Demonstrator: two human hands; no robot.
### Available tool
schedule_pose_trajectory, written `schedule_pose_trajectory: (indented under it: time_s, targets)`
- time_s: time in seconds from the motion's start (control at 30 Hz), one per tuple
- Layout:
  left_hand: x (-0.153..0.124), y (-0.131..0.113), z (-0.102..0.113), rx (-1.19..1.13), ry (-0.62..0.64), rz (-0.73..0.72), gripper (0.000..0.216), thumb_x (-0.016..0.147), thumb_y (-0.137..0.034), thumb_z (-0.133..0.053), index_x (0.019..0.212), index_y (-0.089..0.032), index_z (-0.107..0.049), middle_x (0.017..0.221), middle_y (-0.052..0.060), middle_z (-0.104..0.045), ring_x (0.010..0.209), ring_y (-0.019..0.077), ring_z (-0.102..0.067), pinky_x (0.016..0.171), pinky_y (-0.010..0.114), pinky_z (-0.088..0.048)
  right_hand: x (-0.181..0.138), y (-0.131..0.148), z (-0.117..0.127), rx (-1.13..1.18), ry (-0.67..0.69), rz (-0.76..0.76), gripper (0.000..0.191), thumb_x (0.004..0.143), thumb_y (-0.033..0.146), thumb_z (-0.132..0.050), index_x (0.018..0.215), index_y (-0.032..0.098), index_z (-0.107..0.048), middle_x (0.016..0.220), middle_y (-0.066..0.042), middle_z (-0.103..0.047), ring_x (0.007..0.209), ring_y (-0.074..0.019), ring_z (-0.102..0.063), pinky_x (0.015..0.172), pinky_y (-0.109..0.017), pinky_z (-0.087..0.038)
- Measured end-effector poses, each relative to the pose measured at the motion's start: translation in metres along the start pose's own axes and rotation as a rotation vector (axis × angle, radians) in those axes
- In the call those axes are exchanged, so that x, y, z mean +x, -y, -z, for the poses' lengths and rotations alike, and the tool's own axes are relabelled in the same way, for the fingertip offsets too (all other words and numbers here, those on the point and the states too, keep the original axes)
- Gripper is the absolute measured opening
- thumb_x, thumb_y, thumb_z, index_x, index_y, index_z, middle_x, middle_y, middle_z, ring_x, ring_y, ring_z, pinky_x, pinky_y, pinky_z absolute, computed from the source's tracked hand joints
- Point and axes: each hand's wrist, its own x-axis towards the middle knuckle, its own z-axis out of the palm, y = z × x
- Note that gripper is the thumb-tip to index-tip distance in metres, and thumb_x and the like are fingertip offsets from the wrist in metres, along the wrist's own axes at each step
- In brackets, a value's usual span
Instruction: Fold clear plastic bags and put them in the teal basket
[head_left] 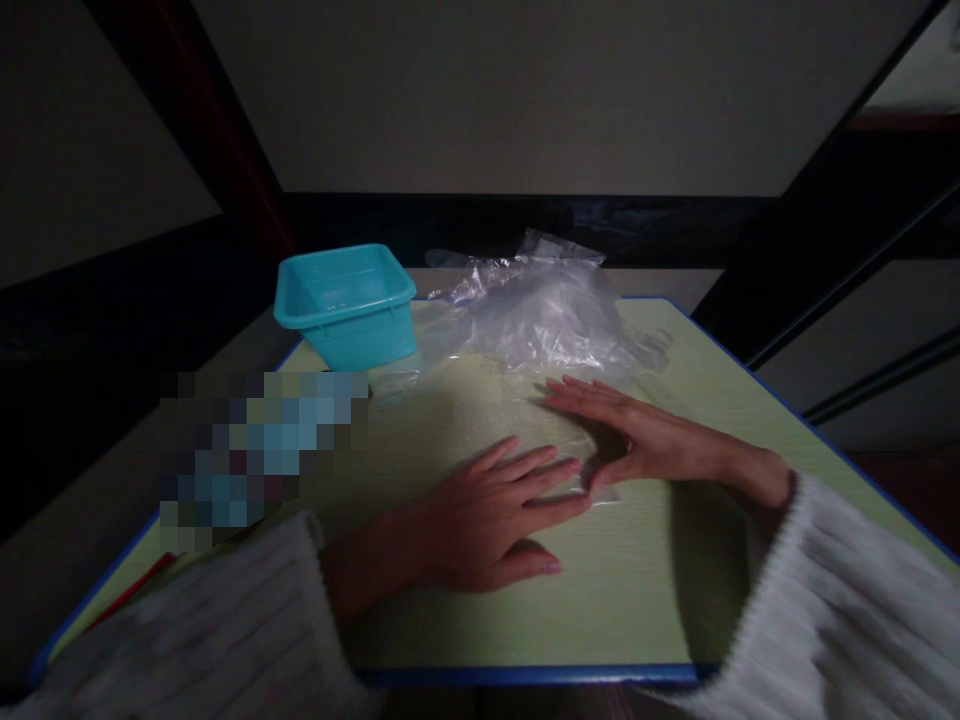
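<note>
A clear plastic bag (495, 415) lies flat on the light green tabletop, its near edge under my fingers. My left hand (502, 520) rests palm down with its fingers spread, the fingertips at the bag's near part. On the right, my right hand (630, 430) is held on its side over the bag, fingers stretched out and thumb apart, the thumb tip close to my left fingertips. Neither hand grips anything. Just beyond my hands sits a heap of clear plastic bags (555, 310), crumpled and shiny.
A turquoise plastic basket (367, 335) stands at the table's far left. Nearer on the left is a pixelated, unreadable patch, with a thin red object (135, 590) by the edge. The table (465, 640) has a blue rim; a pale panel rises behind it.
</note>
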Motion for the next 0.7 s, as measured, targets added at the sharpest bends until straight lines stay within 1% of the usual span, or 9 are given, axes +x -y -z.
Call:
schedule_pose_trajectory:
  time_s: [0.13,0.23,0.4,0.7]
  targets:
    - [0.0003,-0.0001,-0.0006,0.005,0.010,-0.008,0.055,0.090,-0.047,-0.038,0.139,-0.023,-0.028,0.149,0.008,-0.021,0.136,0.0267,-0.017,0.109,0.049,-0.011,0.0008,0.0004,-0.0006,0.064,0.065,-0.037,0.095,0.066,0.064,-0.061,0.141,0.019,-0.025,0.149,-0.013,-0.020,0.137,-0.0287,-0.007,0.109,-0.052,-0.008]
    - [0.0004,-0.0005,-0.0007,0.012,0.021,-0.007,0.055,0.091,-0.047,-0.036,0.139,-0.024,-0.028,0.149,0.007,-0.020,0.137,0.0259,-0.015,0.109,0.048,-0.010,0.0011,0.0017,0.0000,0.091,0.100,-0.053,0.098,0.065,0.063,-0.063,0.142,0.020,-0.022,0.149,-0.013,-0.017,0.137,-0.0290,-0.004,0.108,-0.053,-0.005]
    - [-0.0003,-0.0008,0.0005,0.011,0.024,-0.007,0.053,0.091,-0.047,-0.037,0.138,-0.023,-0.030,0.149,0.007,-0.020,0.137,0.0261,-0.015,0.109,0.048,-0.010,-0.0001,0.0029,0.0019,0.122,0.150,-0.079,0.104,0.062,0.063,-0.066,0.143,0.018,-0.019,0.151,-0.014,-0.009,0.137,-0.0284,0.001,0.108,-0.051,-0.004]
    - [-0.0002,0.0001,0.0031,0.017,0.025,-0.007,0.053,0.091,-0.048,-0.037,0.138,-0.023,-0.031,0.149,0.006,-0.019,0.137,0.0254,-0.015,0.109,0.048,-0.011,-0.0070,-0.0030,0.0038,0.127,0.182,-0.106,0.109,0.058,0.058,-0.071,0.144,0.022,-0.014,0.151,-0.014,-0.001,0.136,-0.0302,0.007,0.107,-0.056,-0.004]
